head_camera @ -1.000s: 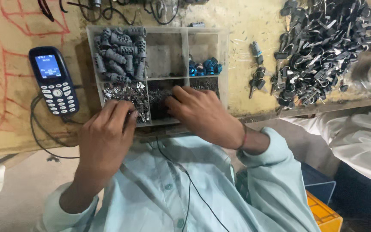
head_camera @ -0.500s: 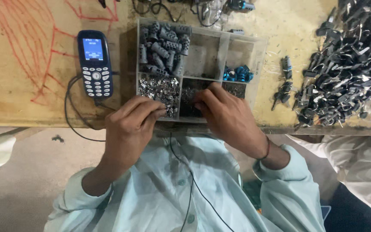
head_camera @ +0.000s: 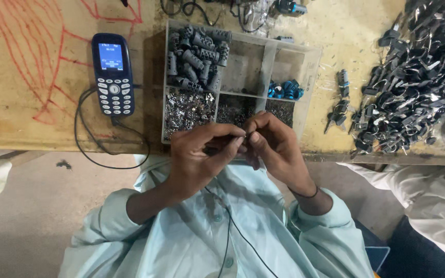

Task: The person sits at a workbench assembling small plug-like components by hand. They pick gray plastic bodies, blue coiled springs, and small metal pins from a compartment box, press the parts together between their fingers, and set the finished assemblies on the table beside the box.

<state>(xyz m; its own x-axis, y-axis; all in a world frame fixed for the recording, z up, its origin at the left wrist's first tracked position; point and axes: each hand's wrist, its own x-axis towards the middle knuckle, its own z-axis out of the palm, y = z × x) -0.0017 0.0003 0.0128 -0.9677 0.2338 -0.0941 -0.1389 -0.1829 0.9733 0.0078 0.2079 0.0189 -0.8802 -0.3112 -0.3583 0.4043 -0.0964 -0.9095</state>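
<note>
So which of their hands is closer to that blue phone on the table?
Left. The left hand sits below and to the right of the phone; the right hand is farther right, beyond the left.

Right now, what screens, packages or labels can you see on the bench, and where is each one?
Phone screen: small upright rectangle, lit blue-white, on a dark blue keypad phone lying left of the clear compartment box.
Packages or labels: none that can be made out.

Your left hand (head_camera: 197, 157) and right hand (head_camera: 274, 146) meet fingertip to fingertip in front of your chest, fingers curled and pinched together, forearms angled inward.
</note>
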